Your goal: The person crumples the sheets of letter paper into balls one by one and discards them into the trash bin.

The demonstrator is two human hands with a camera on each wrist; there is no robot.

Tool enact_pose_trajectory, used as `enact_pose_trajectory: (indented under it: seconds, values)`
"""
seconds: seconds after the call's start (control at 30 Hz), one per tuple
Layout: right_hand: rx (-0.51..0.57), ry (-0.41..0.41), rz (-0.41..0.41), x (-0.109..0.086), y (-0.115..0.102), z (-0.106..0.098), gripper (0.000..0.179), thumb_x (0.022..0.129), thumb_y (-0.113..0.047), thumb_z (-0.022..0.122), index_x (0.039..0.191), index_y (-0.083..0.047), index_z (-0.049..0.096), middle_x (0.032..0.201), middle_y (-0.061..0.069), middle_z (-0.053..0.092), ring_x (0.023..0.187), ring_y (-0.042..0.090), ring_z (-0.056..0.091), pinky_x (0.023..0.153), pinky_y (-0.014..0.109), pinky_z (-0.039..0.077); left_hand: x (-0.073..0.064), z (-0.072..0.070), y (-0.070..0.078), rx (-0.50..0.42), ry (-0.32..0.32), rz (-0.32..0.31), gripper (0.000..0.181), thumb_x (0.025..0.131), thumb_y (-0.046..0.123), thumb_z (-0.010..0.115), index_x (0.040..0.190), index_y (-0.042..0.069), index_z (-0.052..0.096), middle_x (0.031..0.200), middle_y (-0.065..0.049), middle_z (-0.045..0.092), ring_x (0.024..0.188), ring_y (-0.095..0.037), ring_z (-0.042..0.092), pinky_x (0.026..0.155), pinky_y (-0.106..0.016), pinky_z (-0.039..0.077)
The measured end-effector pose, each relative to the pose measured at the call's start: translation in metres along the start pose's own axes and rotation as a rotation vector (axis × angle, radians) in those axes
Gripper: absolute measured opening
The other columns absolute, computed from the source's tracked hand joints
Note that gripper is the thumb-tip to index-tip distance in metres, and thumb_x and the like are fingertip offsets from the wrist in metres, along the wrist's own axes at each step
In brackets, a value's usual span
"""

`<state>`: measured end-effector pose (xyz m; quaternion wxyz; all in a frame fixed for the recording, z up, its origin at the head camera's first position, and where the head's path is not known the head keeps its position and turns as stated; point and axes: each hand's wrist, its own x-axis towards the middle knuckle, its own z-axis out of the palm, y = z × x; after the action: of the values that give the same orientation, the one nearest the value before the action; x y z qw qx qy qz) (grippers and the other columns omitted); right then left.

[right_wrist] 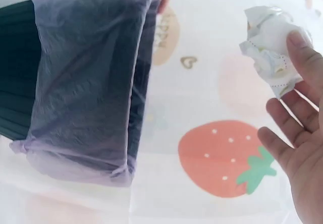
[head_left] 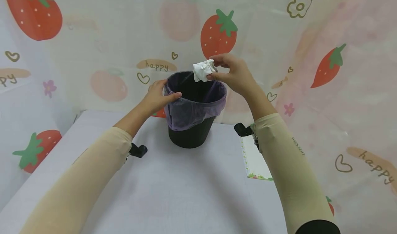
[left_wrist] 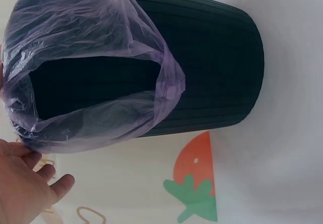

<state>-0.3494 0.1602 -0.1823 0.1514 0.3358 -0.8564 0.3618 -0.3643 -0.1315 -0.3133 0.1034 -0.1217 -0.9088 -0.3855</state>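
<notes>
Readable text: just "happy"

The curtain (head_left: 93,37) has "happy" printed behind the bin, again at lower right, plus a cut-off "py" at far left. Small sleeve (head_left: 291,165) lettering is too tiny to read.

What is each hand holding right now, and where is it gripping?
The right hand pinches a crumpled paper ball by its side, above the bin. The left hand grips the bin's rim, over the purple liner.

One black ribbed plastic bin (head_left: 190,137), one purple plastic liner (head_left: 189,111), one crumpled white paper ball (head_left: 203,70), one floral-edged white notepad (head_left: 255,161), two hands.
</notes>
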Motion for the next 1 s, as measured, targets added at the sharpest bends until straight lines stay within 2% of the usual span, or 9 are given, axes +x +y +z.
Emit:
enact_pose_trajectory:
  seconds: [0.27,0.47,0.63,0.83,1.0]
  values:
    - [-0.023,-0.069,0.039,0.027,0.015,-0.002,0.056,0.087,-0.02,0.084,0.138,-0.009,0.062,0.128,0.006,0.068,0.121,0.018,0.061,0.112,0.036,0.043,-0.001,0.001,0.002,-0.008,-0.011,-0.024,0.103,0.091,0.067,0.064,0.161,0.003,0.024,0.167,-0.02,0.024,0.155,-0.04,0.017,0.125,-0.056,0.019]
    - [-0.032,-0.115,0.082,0.047,0.018,-0.002,0.058,0.086,-0.019,0.085,0.139,-0.009,0.062,0.13,0.007,0.067,0.123,0.019,0.059,0.111,0.036,0.043,0.0,0.002,0.0,-0.011,0.01,-0.025,0.101,0.091,0.064,0.065,0.16,0.002,0.026,0.166,-0.02,0.026,0.154,-0.04,0.018,0.125,-0.055,0.021]
    - [-0.021,-0.14,0.142,0.056,0.016,0.0,0.062,0.086,-0.021,0.085,0.143,-0.013,0.06,0.135,0.006,0.064,0.125,0.021,0.058,0.109,0.036,0.046,0.0,0.004,-0.001,-0.015,0.03,-0.021,0.1,0.091,0.063,0.066,0.16,0.001,0.026,0.166,-0.02,0.026,0.154,-0.039,0.018,0.125,-0.053,0.021]
    - [-0.036,-0.179,0.168,0.067,0.02,0.003,0.067,0.088,-0.023,0.083,0.148,-0.016,0.055,0.141,0.005,0.061,0.129,0.025,0.056,0.106,0.038,0.048,-0.002,0.005,-0.001,-0.036,0.05,-0.016,0.097,0.092,0.061,0.067,0.159,0.002,0.03,0.164,-0.02,0.028,0.153,-0.039,0.02,0.125,-0.053,0.022]
    - [-0.009,-0.166,0.223,0.073,0.029,0.003,0.068,0.089,-0.021,0.082,0.15,-0.016,0.053,0.143,0.006,0.059,0.131,0.022,0.056,0.102,0.037,0.05,-0.003,0.005,0.001,-0.032,0.049,-0.006,0.096,0.092,0.062,0.067,0.159,0.003,0.031,0.164,-0.019,0.03,0.153,-0.039,0.022,0.125,-0.053,0.023]
